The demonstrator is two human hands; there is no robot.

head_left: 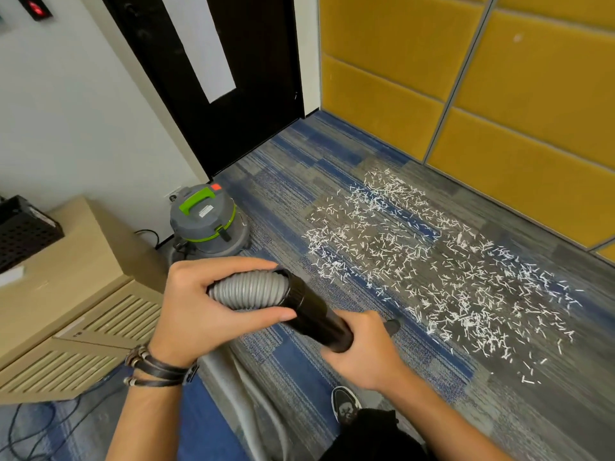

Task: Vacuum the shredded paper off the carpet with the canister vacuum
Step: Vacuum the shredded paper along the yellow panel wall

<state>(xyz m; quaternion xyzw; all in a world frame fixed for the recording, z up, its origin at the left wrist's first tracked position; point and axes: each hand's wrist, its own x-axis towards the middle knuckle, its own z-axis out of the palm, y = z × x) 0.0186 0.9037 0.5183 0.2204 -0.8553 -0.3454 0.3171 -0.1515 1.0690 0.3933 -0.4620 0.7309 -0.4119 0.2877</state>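
Left hand (199, 304): fingers (233, 265) curled round the ribbed hose (249, 289) just behind the black tube (316, 314), probably to steady that joint.
Right hand (362, 347): fingers clamped on the tube's front end, aiming the nozzle (392, 326) down at the paper's near edge.
Paper (432, 261): strewn over the carpet (299, 181) ahead and right, seemingly untouched.
Vacuum (206, 221): stood by the door (233, 128), well apart from the paper.
Around: cabinet (83, 247) at left, cables (20, 427) beside it, a shoe (344, 402) under the arms. None of them blocked the nozzle.
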